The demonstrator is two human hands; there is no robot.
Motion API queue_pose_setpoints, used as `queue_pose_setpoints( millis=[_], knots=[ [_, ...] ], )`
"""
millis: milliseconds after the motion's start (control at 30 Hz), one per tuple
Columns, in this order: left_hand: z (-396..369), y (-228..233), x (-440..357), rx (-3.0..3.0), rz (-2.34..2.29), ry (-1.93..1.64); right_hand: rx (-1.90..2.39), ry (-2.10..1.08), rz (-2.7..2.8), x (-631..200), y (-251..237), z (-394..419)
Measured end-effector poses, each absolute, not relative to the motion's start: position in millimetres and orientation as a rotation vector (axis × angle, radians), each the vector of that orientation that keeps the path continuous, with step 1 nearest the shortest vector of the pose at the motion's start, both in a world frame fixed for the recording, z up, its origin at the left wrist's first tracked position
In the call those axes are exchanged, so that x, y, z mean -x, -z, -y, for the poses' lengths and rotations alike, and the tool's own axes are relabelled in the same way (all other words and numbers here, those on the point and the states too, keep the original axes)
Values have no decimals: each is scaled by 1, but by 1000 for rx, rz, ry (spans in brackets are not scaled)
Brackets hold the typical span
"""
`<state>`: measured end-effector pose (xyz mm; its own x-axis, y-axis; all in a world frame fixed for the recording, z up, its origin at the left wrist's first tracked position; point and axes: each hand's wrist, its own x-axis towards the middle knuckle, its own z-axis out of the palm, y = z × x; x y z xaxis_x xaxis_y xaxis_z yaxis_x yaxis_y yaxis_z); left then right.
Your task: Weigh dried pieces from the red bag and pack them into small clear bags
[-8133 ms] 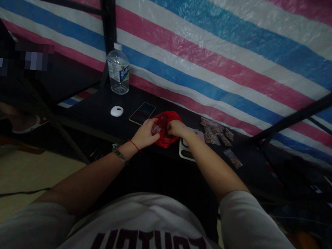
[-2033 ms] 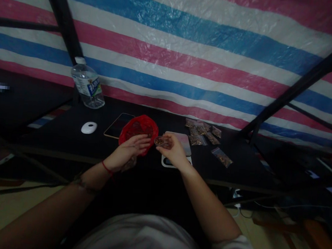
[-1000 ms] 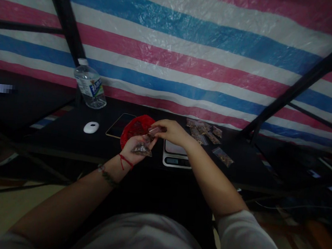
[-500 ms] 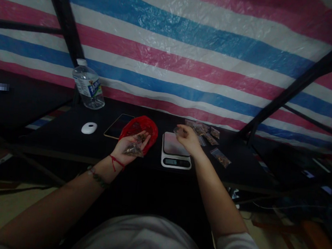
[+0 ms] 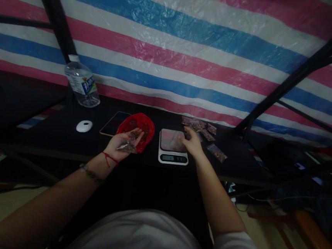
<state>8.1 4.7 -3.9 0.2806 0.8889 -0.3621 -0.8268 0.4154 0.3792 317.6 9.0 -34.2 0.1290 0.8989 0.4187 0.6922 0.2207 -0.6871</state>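
My left hand (image 5: pixel 120 143) lies palm up at the table's front edge, holding a few small clear packets (image 5: pixel 126 147) of brownish bits. Just behind it sits an open red plastic bag (image 5: pixel 138 124). To its right stands a small digital scale (image 5: pixel 172 147) with nothing on its platform. My right hand (image 5: pixel 192 142) rests at the scale's right edge, fingers pointing toward a pile of filled packets (image 5: pixel 199 125). Whether it still pinches a packet is too dark to tell. One more filled packet (image 5: pixel 217 152) lies apart on the right.
On the black table (image 5: pixel 51 139) are a phone (image 5: pixel 111 123), a white oval object (image 5: pixel 84 126) and a water bottle (image 5: pixel 81 82) at the back left. A striped tarp (image 5: pixel 174 55) hangs behind, crossed by black poles (image 5: pixel 292 79). A wooden bench (image 5: pixel 312 246) is at the lower right.
My right hand carried a small packet from beside the left hand over the scale and came down at the scale's right edge. The left hand stayed palm up with its packets.
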Motion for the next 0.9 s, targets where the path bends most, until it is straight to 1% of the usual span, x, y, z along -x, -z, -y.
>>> queue_pose_setpoints(
  millis=[100,300,400,467,533,633,900],
  knots=[
    [-6,4,-7,-125,-574,-1163,1589,-274,1546,-331,37,10],
    [-8,5,-6,-136,-582,-1203,1871,-469,1556,-343,45,52],
    [-7,4,-6,-102,-606,-1180,1924,-730,1544,-342,43,61],
    [-7,4,-6,-93,-604,-1173,1865,-944,1526,-340,42,63],
    [-7,5,-6,-115,-588,-1180,1804,-1065,1515,-337,42,64],
    [-9,8,-5,-177,-577,-1191,1776,-1065,1503,-332,43,64],
    [-12,12,-4,-197,-597,-1168,1895,-847,1492,-322,45,57]
  ],
)
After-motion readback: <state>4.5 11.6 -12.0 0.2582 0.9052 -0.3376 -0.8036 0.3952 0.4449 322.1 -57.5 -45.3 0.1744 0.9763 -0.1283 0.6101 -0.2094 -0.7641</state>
